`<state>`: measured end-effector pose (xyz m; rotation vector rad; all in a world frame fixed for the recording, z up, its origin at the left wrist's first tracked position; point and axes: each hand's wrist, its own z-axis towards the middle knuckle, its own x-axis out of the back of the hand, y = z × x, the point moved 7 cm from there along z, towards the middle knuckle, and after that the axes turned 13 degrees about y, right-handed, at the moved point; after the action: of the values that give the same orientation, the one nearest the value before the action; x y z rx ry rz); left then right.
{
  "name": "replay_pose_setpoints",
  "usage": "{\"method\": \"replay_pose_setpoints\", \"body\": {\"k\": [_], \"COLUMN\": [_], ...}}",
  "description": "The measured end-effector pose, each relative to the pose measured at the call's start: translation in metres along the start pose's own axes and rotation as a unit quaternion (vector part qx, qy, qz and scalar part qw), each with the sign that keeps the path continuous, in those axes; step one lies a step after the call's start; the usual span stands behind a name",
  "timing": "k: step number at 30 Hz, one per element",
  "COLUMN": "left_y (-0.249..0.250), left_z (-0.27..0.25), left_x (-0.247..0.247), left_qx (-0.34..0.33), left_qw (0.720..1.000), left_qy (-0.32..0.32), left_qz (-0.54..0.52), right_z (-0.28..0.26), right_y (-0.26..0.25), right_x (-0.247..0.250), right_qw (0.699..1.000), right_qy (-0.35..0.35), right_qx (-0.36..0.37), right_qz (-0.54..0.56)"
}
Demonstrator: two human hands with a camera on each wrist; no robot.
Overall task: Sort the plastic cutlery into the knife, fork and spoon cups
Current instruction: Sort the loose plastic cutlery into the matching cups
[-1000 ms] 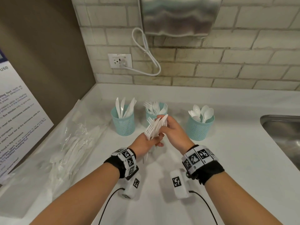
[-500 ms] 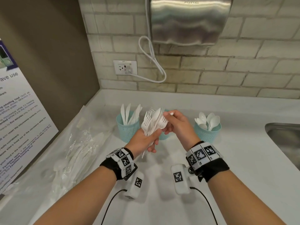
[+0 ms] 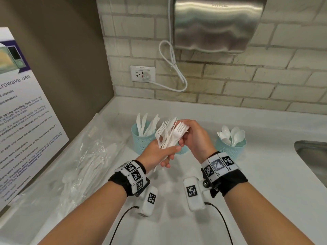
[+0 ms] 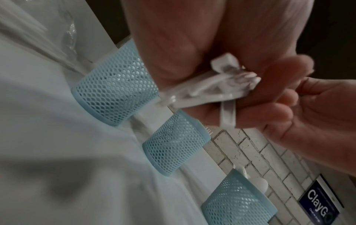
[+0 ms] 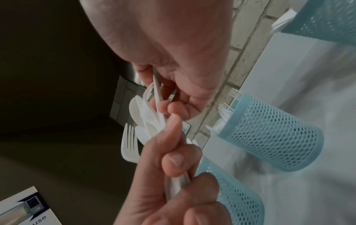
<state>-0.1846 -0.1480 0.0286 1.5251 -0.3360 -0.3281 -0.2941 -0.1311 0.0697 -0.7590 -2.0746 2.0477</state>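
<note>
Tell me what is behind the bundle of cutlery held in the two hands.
Behind the bundle of cutlery, the fork cup shows only as a teal sliver in the head view; the hands cover its contents there. The right wrist view shows fork tines at its rim.

White plastic forks (image 3: 168, 137); blue plastic mesh cups (image 3: 231, 147); brushed metal dispenser (image 3: 217, 23).

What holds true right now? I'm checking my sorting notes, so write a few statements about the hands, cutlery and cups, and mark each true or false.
1. The left hand grips a bundle of white forks by the handles. True.
2. The right hand rests flat on the counter. False: it is raised, pinching the top of the bundle.
3. The cup of spoons stands on the right of the row. True.
4. The cup of knives lies tipped over. False: it stands upright.
5. The clear plastic bag lies in the sink. False: it lies on the counter, at the left.
</note>
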Motion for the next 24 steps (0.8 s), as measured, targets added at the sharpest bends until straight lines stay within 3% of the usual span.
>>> {"method": "replay_pose_setpoints", "body": {"k": [7, 14, 16, 21, 24], "left_y": [0.002, 0.006, 0.010, 0.017, 0.019], "left_z": [0.002, 0.005, 0.005, 0.010, 0.010], "left_x": [0.018, 0.036, 0.048, 0.090, 0.107], "left_qx": [-0.014, -0.022, -0.029, -0.040, -0.064], "left_qw": [0.997, 0.994, 0.991, 0.973, 0.967], "left_qy": [0.060, 0.099, 0.127, 0.223, 0.248], "left_qz": [-0.035, -0.035, -0.027, -0.037, 0.007], "right_z": [0.010, 0.001, 0.005, 0.035, 0.047], "right_y": [-0.001, 0.015, 0.005, -0.048, -0.055], "right_x": [-0.009, -0.038, -0.046, -0.053, -0.073], "right_qw": [0.999, 0.976, 0.972, 0.956, 0.938], "right_qy": [-0.015, -0.086, -0.063, 0.073, 0.069], "right_qx": [0.034, 0.095, 0.118, 0.223, 0.271], "right_qz": [-0.011, -0.174, -0.191, -0.174, -0.207]}}
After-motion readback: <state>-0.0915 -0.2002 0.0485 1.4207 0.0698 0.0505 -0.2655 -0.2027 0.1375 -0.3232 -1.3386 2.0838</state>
